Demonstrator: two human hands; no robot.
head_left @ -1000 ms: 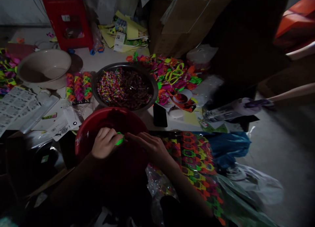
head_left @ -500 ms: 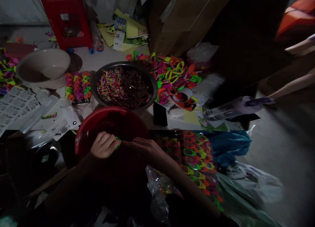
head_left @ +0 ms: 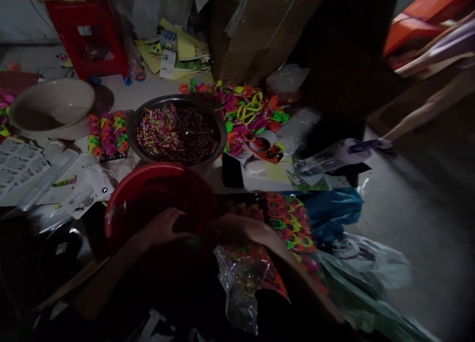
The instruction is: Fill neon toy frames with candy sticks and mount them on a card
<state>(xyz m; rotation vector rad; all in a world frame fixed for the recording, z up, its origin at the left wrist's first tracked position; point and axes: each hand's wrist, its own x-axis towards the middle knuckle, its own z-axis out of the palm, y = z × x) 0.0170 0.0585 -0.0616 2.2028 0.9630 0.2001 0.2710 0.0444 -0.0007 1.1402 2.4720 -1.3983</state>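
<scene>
Both my hands meet in deep shadow at the near rim of a red plastic basin (head_left: 122, 208). My left hand (head_left: 163, 228) is curled, and a faint glimpse of a small green plastic piece (head_left: 193, 241) shows at its fingertips. My right hand (head_left: 241, 229) reaches left toward that piece; its fingers are too dark to read. Below the right wrist lies a crinkled clear bag (head_left: 241, 282) holding colourful toy glasses. A printed strip of packed toy glasses (head_left: 289, 218) runs to the right of my right hand.
Behind the basin stand a metal bowl of small colourful pieces (head_left: 178, 131), a beige bowl (head_left: 52, 104), a black phone (head_left: 232, 170) and a heap of neon toy glasses (head_left: 252, 109). A cardboard box (head_left: 260, 30) is at the back. Another person's arm (head_left: 415, 114) reaches in from the right.
The view has shifted right and down. Both my hands have dropped toward me into the shadow at the basin's near rim, and the green piece is now barely visible.
</scene>
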